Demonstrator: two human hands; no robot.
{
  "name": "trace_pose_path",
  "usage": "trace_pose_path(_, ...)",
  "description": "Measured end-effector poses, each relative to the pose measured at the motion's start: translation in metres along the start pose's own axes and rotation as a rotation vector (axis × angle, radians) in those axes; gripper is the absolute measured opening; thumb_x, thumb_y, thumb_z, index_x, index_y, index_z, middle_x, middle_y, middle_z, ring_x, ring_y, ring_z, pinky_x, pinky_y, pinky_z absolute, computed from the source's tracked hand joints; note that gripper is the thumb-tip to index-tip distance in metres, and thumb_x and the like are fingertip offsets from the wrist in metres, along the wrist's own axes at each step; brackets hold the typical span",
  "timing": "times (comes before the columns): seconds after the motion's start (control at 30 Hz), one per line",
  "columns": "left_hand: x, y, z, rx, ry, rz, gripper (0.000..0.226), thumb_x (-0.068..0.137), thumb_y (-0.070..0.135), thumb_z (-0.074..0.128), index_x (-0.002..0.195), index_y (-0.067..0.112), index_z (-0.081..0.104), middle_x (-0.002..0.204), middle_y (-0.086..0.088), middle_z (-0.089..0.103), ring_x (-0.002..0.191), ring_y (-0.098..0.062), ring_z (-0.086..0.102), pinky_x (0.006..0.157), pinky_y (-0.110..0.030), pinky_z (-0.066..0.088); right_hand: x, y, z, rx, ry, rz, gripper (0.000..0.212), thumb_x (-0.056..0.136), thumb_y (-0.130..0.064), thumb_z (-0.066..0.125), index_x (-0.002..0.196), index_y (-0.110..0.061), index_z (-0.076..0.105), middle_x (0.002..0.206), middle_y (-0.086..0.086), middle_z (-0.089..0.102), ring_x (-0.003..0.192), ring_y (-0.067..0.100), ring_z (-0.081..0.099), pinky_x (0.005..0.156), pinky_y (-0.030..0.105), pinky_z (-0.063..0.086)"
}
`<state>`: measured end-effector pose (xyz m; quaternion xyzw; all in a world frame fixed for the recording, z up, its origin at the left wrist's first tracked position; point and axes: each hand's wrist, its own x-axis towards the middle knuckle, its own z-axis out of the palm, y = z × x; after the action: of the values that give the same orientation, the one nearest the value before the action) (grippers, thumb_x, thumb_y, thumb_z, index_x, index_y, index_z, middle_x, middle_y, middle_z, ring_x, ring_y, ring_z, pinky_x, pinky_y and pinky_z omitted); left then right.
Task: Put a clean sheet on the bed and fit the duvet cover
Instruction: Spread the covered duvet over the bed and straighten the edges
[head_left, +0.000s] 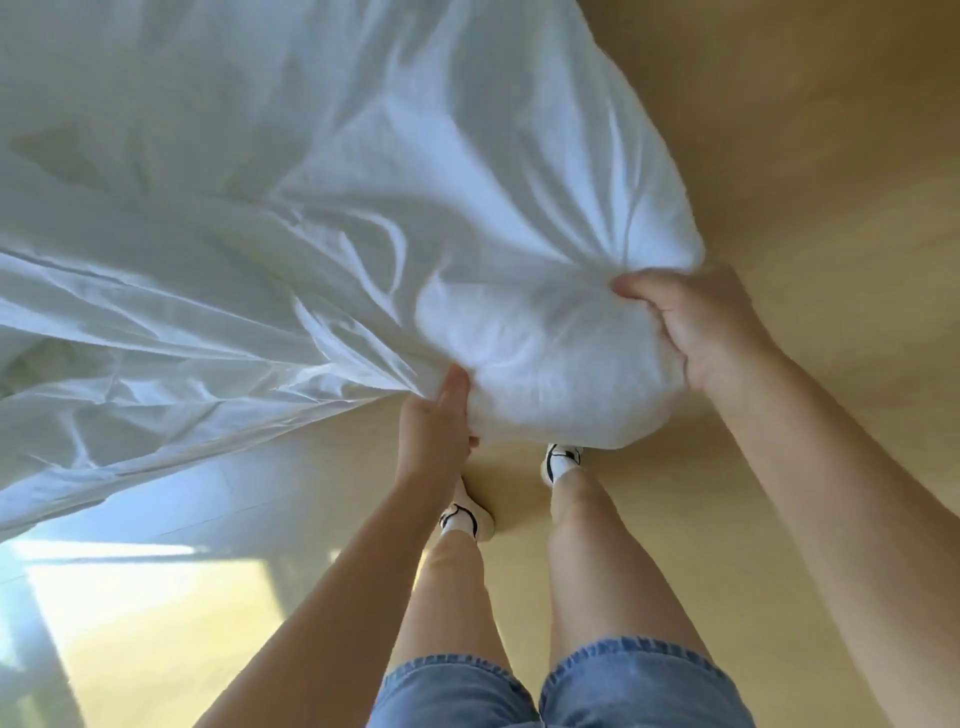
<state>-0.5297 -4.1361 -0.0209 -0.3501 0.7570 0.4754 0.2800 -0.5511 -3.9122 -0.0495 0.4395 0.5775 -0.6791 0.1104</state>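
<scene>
The duvet corner (545, 358) is clamped between thumb and curled fingers of the right hand (698, 332). The cover (218, 270) is pinched taut by the left hand (434, 421), just beyond its thumb, presumably so the corner is seated.

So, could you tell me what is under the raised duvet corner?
Below the duvet corner lie wooden floor and the person's left sneaker; the right sneaker is partly covered by it. Whatever lies beneath the spread fabric farther left is hidden.

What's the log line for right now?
left hand: grips duvet cover | right hand: grips padded corner | stance: standing on floor
</scene>
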Motion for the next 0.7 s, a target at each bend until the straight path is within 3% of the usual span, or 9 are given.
trace_pose_path(0.07,-0.011,-0.005,0.044,0.132,-0.118,-0.03,0.042,0.089,0.039,0.053,0.055,0.015,0.052,0.038,0.006,0.05,0.037,-0.01,0.048,0.041,-0.017,0.037,0.007,0.005,-0.042,-0.141,0.195,-0.02,0.03,0.056,-0.019,0.081,0.084,-0.014,0.073,0.075,-0.004,0.072,0.065,0.009,0.069,0.054,0.018,0.052)
trace_pose_path(0.13,-0.01,-0.008,0.076,0.192,-0.23,-0.082,0.035,0.092,0.034,0.052,0.067,0.01,0.057,0.05,-0.001,0.059,0.052,-0.02,0.058,0.057,-0.027,0.045,0.022,0.03,-0.067,-0.381,0.291,0.056,0.043,0.069,-0.023,0.078,0.107,-0.009,0.065,0.101,0.007,0.069,0.089,0.021,0.067,0.073,0.029,0.053)
trace_pose_path(0.2,0.0,-0.01,0.083,0.3,-0.261,-0.098,0.025,0.094,0.025,0.049,0.091,0.003,0.061,0.087,-0.019,0.068,0.083,-0.035,0.065,0.077,-0.043,0.05,0.037,0.054,-0.067,-0.667,0.281,0.113,0.048,0.078,-0.025,0.071,0.117,-0.005,0.054,0.118,0.014,0.06,0.107,0.032,0.057,0.086,0.038,0.046)
trace_pose_path(0.23,0.006,-0.01,0.077,0.388,-0.247,-0.07,0.025,0.094,0.024,0.047,0.102,0.003,0.06,0.104,-0.022,0.066,0.098,-0.038,0.062,0.084,-0.044,0.049,0.042,0.06,-0.059,-0.769,0.27,0.114,0.049,0.08,-0.022,0.067,0.121,-0.004,0.049,0.124,0.017,0.054,0.114,0.035,0.052,0.09,0.041,0.043)
trace_pose_path(0.3,0.014,-0.005,0.051,0.565,-0.166,0.06,0.029,0.093,0.028,0.048,0.114,0.011,0.058,0.116,-0.012,0.064,0.108,-0.031,0.058,0.082,-0.034,0.046,0.041,0.06,-0.032,-0.886,0.243,0.039,0.051,0.083,-0.017,0.061,0.128,-0.004,0.043,0.129,0.02,0.047,0.121,0.039,0.043,0.095,0.046,0.039)
trace_pose_path(0.37,0.019,0.005,0.012,0.688,-0.038,0.233,0.032,0.092,0.032,0.052,0.121,0.018,0.055,0.116,-0.004,0.061,0.107,-0.023,0.057,0.078,-0.028,0.039,0.027,0.056,0.008,-0.868,0.133,-0.127,0.051,0.084,-0.017,0.059,0.132,-0.006,0.043,0.129,0.019,0.046,0.122,0.037,0.041,0.096,0.045,0.037)
trace_pose_path(0.53,0.034,0.03,-0.101,0.86,0.261,0.489,0.043,0.089,0.024,0.057,0.131,0.019,0.049,0.129,-0.007,0.049,0.119,-0.028,0.043,0.097,-0.041,0.038,-0.031,0.047,0.131,-0.92,-0.322,-0.541,0.046,0.088,-0.024,0.058,0.131,-0.011,0.046,0.128,0.011,0.048,0.117,0.032,0.042,0.094,0.037,0.033)
trace_pose_path(0.7,0.044,0.038,-0.195,0.863,0.44,0.611,0.055,0.084,0.019,0.06,0.136,0.025,0.044,0.128,-0.007,0.044,0.119,-0.028,0.037,0.098,-0.04,0.032,-0.059,0.01,0.241,-1.031,-0.378,-0.577,0.053,0.085,-0.025,0.058,0.134,-0.016,0.041,0.131,0.011,0.044,0.121,0.034,0.039,0.096,0.04,0.033)
